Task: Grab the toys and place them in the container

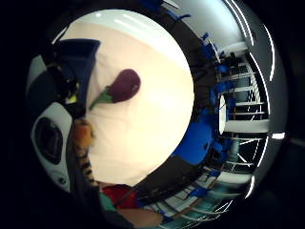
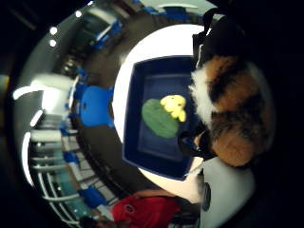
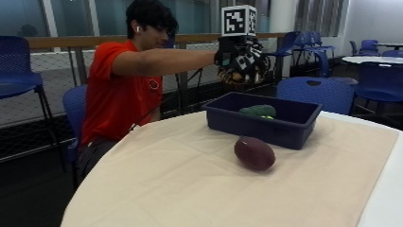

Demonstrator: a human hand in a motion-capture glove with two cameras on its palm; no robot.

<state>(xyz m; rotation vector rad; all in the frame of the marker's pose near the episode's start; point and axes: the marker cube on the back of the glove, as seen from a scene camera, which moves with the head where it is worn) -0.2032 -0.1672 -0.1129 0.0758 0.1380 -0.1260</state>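
Two views differ: outside, gloved right hand grips an orange-striped plush tiger above the dark blue plastic container, purple plush eggplant on the beige-covered table; thumb-side palm view reveals a green-and-yellow plush toy inside.

Person in an orange-red T-shirt, one gloved hand

The short-sleeved shirt bears a small round chest emblem; the right hand wears a black glove with straps; a white earbud sits in the ear.

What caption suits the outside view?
Gloved right hand holds a striped plush toy above the blue container; eggplant toy remains on table.
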